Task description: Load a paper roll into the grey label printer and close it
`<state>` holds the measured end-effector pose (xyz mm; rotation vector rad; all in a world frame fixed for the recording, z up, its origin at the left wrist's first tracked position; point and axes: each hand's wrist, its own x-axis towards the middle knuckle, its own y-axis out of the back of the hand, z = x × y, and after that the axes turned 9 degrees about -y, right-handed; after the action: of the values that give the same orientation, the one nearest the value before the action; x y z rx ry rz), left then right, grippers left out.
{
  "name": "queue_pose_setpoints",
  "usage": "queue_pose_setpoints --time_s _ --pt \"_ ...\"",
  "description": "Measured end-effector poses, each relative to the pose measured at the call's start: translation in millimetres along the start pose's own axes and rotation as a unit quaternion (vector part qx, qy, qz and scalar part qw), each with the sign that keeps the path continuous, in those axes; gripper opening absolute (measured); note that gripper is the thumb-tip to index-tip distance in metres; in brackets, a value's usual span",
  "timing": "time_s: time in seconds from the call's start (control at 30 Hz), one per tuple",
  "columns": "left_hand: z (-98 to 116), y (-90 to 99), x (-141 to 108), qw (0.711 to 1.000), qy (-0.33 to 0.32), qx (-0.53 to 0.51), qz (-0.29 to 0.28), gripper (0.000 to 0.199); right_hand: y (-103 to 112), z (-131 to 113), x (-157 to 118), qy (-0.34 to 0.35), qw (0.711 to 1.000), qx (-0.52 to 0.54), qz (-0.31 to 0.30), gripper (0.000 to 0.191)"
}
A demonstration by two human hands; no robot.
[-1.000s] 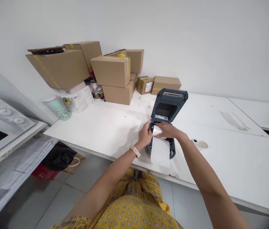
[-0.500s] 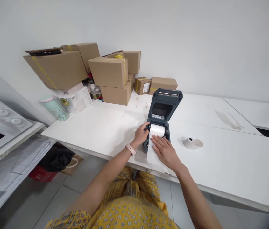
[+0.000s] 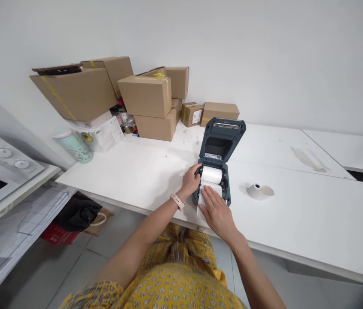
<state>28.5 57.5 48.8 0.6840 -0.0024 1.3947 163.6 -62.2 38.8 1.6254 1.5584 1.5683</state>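
A dark grey label printer stands on the white table with its lid raised. Inside it lies a white paper roll, and a strip of its paper runs toward the table's front edge. My left hand grips the printer's left side beside the roll, with the fingers bent over the rim. Flat on the paper strip rests my right hand, its fingers stretched out over the front of the printer. To the right, a curled piece of white paper with a small core lies on the table.
Cardboard boxes are stacked at the back left, with two smaller ones behind the printer. A mint tumbler leans near a white box. A microwave is at the far left. The table's front edge runs below my forearms.
My right hand has slid a little toward me and to the left along the paper strip, uncovering more paper in front of the roll. My left hand has stayed on the printer's side.
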Motion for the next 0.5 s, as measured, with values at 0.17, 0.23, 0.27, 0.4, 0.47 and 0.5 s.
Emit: queue_pose_setpoints --time_s 0.17,0.23,0.27,0.4,0.47,0.5 --pt "3.2 0.1 1.2 1.000 -0.006 0.021 -0.002 0.054 -0.9 -4.6 3.0 -0.013 1.000 -0.022 -0.002 0.073" --pt "3.4 0.4 1.0 1.000 -0.008 0.023 -0.003 0.054 -0.3 -5.2 2.8 -0.013 1.000 -0.020 -0.006 0.070" --pt "3.2 0.6 0.8 1.000 -0.009 0.025 -0.004 0.055 0.3 -5.1 2.6 -0.013 1.000 -0.019 -0.007 0.068" --pt "1.4 0.8 -0.1 0.999 -0.013 0.030 -0.009 0.055 2.6 -3.2 1.4 -0.021 0.999 -0.041 -0.007 0.054" --pt "0.2 0.4 -0.2 0.999 -0.017 0.027 -0.007 0.054 2.8 -2.3 0.3 -0.022 0.998 -0.058 -0.003 0.049" --pt "-0.2 0.1 -0.1 0.999 -0.018 0.026 -0.006 0.054 2.8 -2.1 -0.2 -0.020 0.998 -0.064 -0.002 0.048"
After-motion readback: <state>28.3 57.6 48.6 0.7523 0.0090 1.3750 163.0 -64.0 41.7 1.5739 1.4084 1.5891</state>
